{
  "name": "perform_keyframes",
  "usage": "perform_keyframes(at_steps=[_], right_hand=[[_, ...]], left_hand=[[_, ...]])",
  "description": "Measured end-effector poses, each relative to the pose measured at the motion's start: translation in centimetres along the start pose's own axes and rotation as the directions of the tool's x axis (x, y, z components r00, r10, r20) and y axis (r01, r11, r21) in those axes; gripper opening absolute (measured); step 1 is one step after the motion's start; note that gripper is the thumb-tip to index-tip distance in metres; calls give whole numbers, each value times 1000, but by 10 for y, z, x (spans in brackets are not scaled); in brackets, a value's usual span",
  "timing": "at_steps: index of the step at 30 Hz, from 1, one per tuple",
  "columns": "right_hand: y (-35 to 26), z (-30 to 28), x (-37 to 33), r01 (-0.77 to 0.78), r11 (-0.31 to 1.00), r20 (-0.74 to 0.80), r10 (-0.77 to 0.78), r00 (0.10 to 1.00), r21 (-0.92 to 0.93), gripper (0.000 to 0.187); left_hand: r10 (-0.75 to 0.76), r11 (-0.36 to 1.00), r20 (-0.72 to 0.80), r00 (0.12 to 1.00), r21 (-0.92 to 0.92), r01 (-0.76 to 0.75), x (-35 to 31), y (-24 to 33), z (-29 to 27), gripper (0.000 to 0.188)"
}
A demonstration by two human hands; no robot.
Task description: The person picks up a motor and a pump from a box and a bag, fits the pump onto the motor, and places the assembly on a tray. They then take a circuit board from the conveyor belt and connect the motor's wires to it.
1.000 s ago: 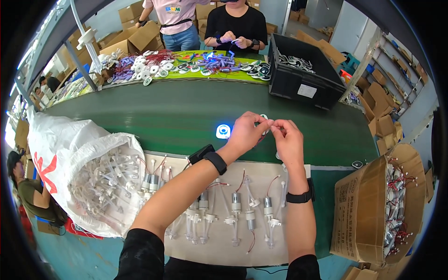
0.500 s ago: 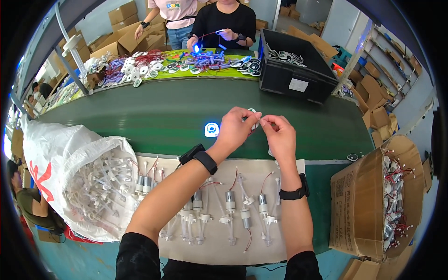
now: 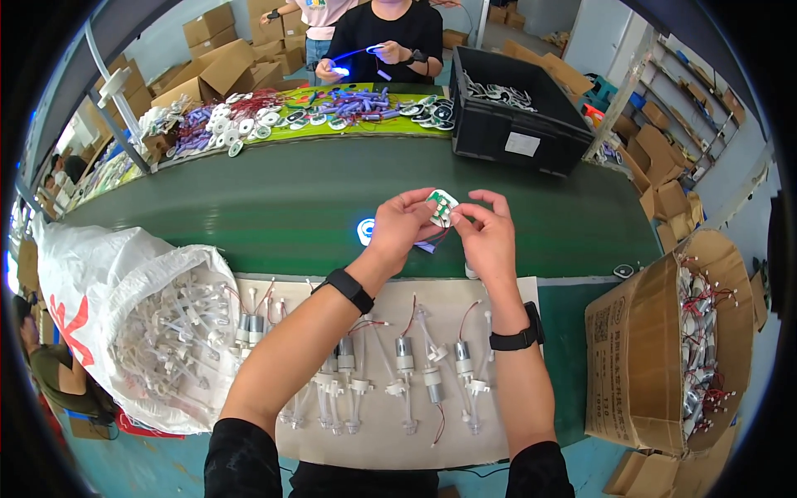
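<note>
Above the green conveyor belt, my left hand grips a small white-rimmed round circuit board, its green component side facing up. My right hand pinches at the board's right edge, close to its dark red wires; what lies between those fingertips is too small to make out. Below the board hangs a purple battery, partly hidden by my left hand. Left of that hand, a disc glowing blue lies on the belt. Small pump motors with clear tubes are laid out on a beige sheet beneath my forearms.
At left stands a white sack of clear tube parts. A carton of wired motors is at right. Beyond the belt are a black bin, piled discs and batteries, and a co-worker holding a lit board.
The circuit board has turned so its green side shows. My hands have drawn slightly apart, and the right fingers have shifted at its edge. The view has shifted slightly.
</note>
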State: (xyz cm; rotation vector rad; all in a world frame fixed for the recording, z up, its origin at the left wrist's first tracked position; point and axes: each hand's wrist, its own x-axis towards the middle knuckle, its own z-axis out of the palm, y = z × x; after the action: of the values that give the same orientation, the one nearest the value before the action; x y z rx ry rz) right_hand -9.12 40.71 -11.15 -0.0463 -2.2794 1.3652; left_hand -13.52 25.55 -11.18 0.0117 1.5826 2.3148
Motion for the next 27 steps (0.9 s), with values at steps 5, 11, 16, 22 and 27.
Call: perform_keyframes(at_steps=[5,11,16,22,27], right_hand=[[-6,-1,-2,33,998,-11,-33,999,-50,13],[-5,0,-2,100,990,-7,-101,995,-104,11],[-7,-3,-1,88,994,-2,-89,996,-71,11],[-8,-8,2,130,988,12,-130,991,-83,10],[-12,-9,-1,115,987,4,-115,993,-110,10]], left_hand=[[59,997,16,998,-59,-58,-4,-6,0,33],[74,995,46,996,-63,-71,-5,-9,-1,33],[145,989,66,987,-50,-141,-6,-10,1,33],[126,987,52,991,-110,-120,-9,-6,3,34],[116,991,67,991,-70,-112,-11,-6,5,35]])
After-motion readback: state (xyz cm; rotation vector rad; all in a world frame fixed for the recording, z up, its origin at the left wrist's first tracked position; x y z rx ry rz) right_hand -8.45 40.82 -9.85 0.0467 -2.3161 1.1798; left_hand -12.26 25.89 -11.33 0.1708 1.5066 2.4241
